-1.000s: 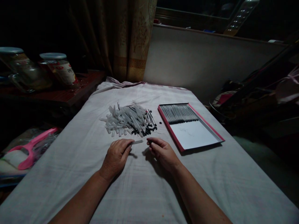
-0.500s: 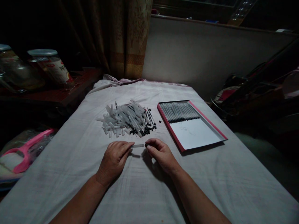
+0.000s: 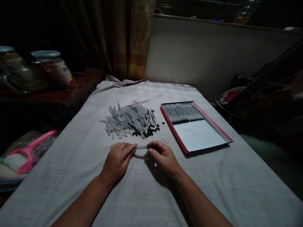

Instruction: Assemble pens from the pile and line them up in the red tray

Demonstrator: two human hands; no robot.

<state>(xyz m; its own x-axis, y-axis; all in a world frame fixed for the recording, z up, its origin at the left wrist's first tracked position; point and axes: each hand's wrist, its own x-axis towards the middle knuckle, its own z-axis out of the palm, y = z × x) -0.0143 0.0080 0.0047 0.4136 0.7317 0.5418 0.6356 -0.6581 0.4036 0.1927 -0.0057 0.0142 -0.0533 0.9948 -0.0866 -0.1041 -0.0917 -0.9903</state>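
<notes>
A translucent pen barrel (image 3: 142,147) lies level between my two hands, low over the cloth. My left hand (image 3: 119,157) pinches its left end. Thumb and forefinger of my right hand (image 3: 164,156) close on a small black pen plug (image 3: 148,147) at the barrel's right end, touching it as far as I can see. Just beyond the hands spreads a loose pile of pen parts (image 3: 127,118): frosted caps, clear barrels, dark refills and black plugs. To the right, a shallow pink-edged box (image 3: 199,134) holds a row of pens (image 3: 183,113) along its far side.
White cloth (image 3: 142,195) covers the table. One black plug (image 3: 163,123) lies alone between pile and box. At left, lidded jars (image 3: 55,69) stand on a dark red side table (image 3: 82,83); below them is a pink-handled item (image 3: 28,153). A curtain (image 3: 132,41) and pale wall (image 3: 201,50) close off the back.
The black plug in my right hand has come up to the barrel's end, closing the small gap between them. My left hand keeps its pinch. The whole view has shifted slightly.
</notes>
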